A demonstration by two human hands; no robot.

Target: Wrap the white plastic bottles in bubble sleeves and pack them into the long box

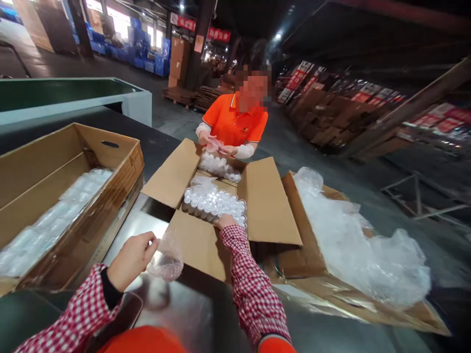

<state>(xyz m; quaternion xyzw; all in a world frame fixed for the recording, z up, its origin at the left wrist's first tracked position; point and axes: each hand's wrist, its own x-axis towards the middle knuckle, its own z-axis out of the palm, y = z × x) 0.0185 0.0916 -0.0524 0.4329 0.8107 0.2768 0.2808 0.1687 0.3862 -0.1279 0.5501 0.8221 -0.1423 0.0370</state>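
Note:
My left hand [131, 259] pinches the edge of a clear bubble-wrap bag [168, 257], which hangs in front of an open cardboard carton [274, 203]. My right hand [225, 221] reaches into this carton, at the near edge of tightly packed clear-topped small bottles [209, 202]. Its fingers are hidden among them, so I cannot tell whether it grips one. A second group of wrapped bottles [220, 165] stands at the carton's far end. Checked sleeves cover both my forearms.
Opposite stands a co-worker in an orange shirt [225, 120], holding pinkish wrap [213, 144] over the carton. To the left, a long carton [127, 164] holds rows of wrapped goods [69, 206]. On the right, a carton [307, 235] overflows with bubble wrap [353, 245]. A conveyor [136, 105] lies beyond.

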